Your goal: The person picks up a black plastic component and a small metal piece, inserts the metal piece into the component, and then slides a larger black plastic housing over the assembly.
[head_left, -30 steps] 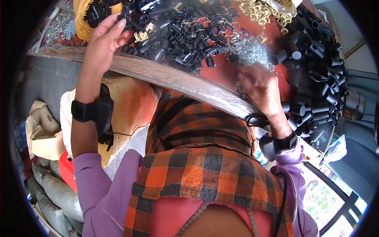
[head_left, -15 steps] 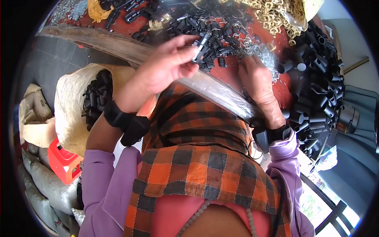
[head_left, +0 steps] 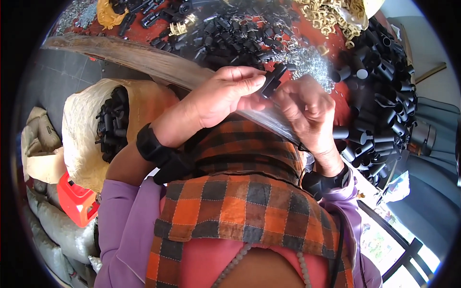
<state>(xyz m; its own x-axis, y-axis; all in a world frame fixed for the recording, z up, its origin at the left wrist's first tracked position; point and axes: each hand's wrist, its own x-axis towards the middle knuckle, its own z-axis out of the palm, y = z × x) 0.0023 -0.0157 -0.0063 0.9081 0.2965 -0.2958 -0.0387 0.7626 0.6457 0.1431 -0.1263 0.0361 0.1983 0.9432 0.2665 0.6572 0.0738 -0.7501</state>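
L hand [head_left: 218, 98] is gripping blk part [head_left: 273, 81], prob light/stiff, best pinched mid-body, R hand [head_left: 311, 106] is hovering half-curled nearby, idk if holding anything.

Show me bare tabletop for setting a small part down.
Bare red tabletop shows beside the right hand, bordered by silver pieces and black tubes; a smaller patch lies between the silver pieces and gold-coloured parts. The middle is crowded with small black parts, the right edge with black tubes.

Clips [head_left: 225, 41] on the table [head_left: 125, 52] beyond the held part [head_left: 272, 82] — tubes [head_left: 386, 89] right, a sack [head_left: 79, 132] of fittings [head_left: 114, 127] left
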